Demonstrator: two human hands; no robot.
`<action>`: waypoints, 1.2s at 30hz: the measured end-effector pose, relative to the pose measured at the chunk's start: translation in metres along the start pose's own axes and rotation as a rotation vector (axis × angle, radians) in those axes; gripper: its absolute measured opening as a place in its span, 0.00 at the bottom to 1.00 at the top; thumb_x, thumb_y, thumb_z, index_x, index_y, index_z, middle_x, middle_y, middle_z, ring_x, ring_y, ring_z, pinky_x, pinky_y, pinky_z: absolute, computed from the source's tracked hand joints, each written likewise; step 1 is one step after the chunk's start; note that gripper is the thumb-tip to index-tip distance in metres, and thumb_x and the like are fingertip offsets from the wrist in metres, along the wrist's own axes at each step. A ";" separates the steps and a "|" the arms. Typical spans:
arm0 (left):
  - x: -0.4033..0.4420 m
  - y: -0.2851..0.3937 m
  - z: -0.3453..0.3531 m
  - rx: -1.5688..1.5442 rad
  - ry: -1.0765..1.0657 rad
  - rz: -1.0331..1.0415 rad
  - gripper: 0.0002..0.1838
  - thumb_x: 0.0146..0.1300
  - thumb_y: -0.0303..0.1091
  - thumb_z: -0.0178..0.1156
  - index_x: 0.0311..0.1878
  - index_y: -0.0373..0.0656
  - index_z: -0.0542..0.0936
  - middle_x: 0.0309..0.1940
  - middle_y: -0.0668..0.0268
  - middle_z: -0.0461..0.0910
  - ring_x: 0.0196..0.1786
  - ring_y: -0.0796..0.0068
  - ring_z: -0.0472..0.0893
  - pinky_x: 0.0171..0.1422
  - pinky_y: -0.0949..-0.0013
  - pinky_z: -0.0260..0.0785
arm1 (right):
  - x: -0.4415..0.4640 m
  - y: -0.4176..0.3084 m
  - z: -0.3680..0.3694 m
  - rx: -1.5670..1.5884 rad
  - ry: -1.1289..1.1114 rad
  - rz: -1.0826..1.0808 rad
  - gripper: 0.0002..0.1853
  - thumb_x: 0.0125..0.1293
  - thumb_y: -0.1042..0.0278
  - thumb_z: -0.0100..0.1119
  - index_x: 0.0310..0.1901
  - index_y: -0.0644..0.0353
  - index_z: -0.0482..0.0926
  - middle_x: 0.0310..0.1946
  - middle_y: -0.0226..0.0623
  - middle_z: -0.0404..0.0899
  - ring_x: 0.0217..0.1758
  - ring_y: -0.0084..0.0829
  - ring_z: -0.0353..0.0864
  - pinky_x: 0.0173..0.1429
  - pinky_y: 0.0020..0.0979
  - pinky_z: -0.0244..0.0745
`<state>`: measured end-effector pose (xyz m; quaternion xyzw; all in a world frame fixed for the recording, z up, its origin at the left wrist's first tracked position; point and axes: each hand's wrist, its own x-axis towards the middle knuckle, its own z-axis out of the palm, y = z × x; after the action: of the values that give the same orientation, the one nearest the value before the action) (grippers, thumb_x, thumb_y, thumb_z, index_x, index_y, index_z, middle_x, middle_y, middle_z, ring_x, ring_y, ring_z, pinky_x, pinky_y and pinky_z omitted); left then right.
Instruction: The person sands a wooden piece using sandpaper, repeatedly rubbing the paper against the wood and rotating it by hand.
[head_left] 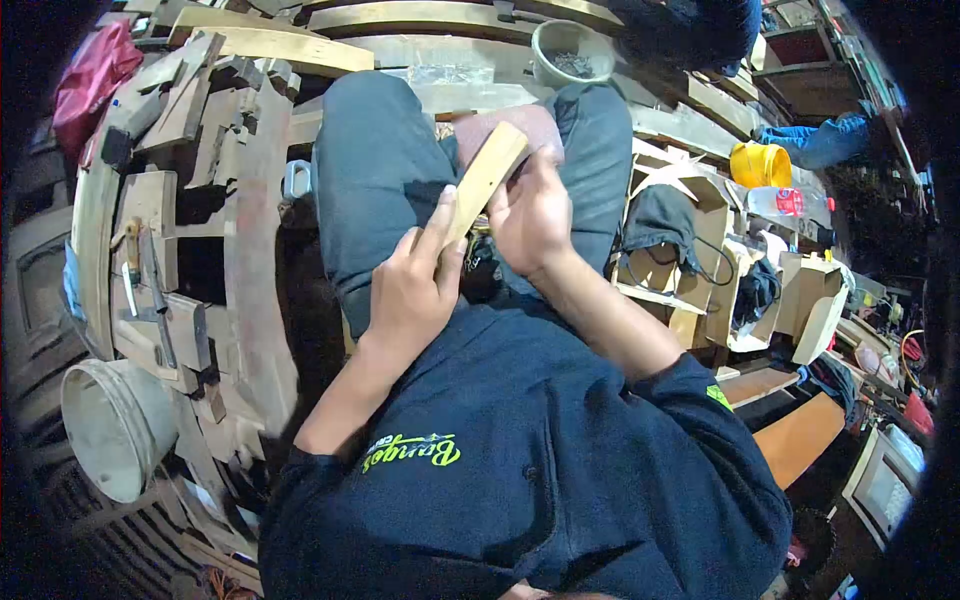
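My left hand [415,275] grips the lower end of a pale wooden block [485,180], which slants up to the right between my knees. The fingers lie along its side, and a small dark spot shows on its face. My right hand [535,215] is closed at the block's upper right, with its fingertips partly hidden. It holds a pinkish sheet of sandpaper [540,130], which spreads behind the block's top end. Part of the sheet is covered by the block.
Stacked wood pieces [200,130] and a handled tool [132,250] lie at left, above a white bucket [110,430]. A grey pail [570,55] stands ahead. Rightward are cardboard boxes [815,300], a dark cloth [660,225], a yellow container [760,165] and a plastic bottle [775,202]. Another person's legs [700,30] show ahead.
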<state>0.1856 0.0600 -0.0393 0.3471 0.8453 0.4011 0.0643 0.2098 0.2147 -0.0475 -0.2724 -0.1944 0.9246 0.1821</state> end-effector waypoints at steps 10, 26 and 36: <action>0.031 -0.030 -0.055 -0.634 0.157 -0.429 0.26 0.72 0.29 0.58 0.70 0.34 0.66 0.33 0.66 0.75 0.23 0.85 0.71 0.25 0.79 0.66 | 0.002 0.000 -0.008 -0.037 -0.143 -0.047 0.27 0.81 0.49 0.36 0.68 0.62 0.63 0.64 0.40 0.71 0.68 0.39 0.71 0.72 0.44 0.66; 0.015 -0.018 -0.030 -0.919 -0.024 -0.434 0.22 0.78 0.37 0.49 0.69 0.37 0.67 0.37 0.62 0.82 0.25 0.84 0.78 0.26 0.82 0.67 | 0.002 -0.009 0.009 -0.029 -0.068 -0.011 0.26 0.81 0.53 0.30 0.68 0.65 0.63 0.64 0.50 0.72 0.68 0.44 0.73 0.73 0.43 0.68; 0.013 -0.016 -0.031 -0.932 0.025 -0.445 0.23 0.74 0.32 0.53 0.69 0.35 0.67 0.35 0.65 0.80 0.25 0.85 0.76 0.28 0.82 0.66 | 0.013 -0.013 -0.007 0.454 -0.371 0.229 0.30 0.81 0.51 0.24 0.68 0.65 0.65 0.68 0.55 0.67 0.76 0.46 0.62 0.80 0.48 0.55</action>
<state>0.1556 0.0413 -0.0273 0.0886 0.6309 0.7157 0.2860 0.2066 0.2335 -0.0524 -0.0715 0.0189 0.9928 0.0942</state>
